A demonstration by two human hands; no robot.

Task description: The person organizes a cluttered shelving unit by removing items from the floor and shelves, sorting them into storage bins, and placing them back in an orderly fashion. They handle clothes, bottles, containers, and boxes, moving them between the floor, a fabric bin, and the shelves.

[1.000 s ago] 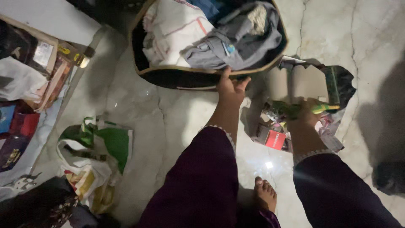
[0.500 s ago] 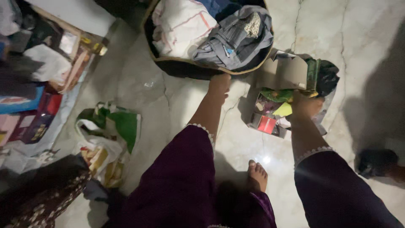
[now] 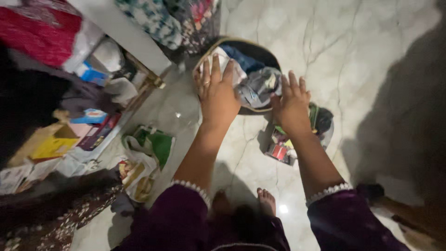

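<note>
A round dark basket (image 3: 272, 58) full of folded clothes, white, blue and grey, stands on the marble floor ahead of me. My left hand (image 3: 216, 90) hovers over its near left rim, fingers spread, a ring on one finger, holding nothing. My right hand (image 3: 291, 103) is raised beside the basket's right side, fingers apart and empty. Under that hand lies a small heap of packets and a green bag (image 3: 297, 142) on the floor. Both arms wear dark purple sleeves with white beaded cuffs.
A green and white carrier bag (image 3: 148, 153) lies on the floor at left. Shelves crammed with boxes and packets (image 3: 83, 125) run along the left side. My bare foot (image 3: 267, 201) shows below. A dark shadow covers the floor at right.
Both hands have lifted off the basket rim and the packet heap and now hang open in the air. The view has pulled back, so the basket looks smaller and farther.
</note>
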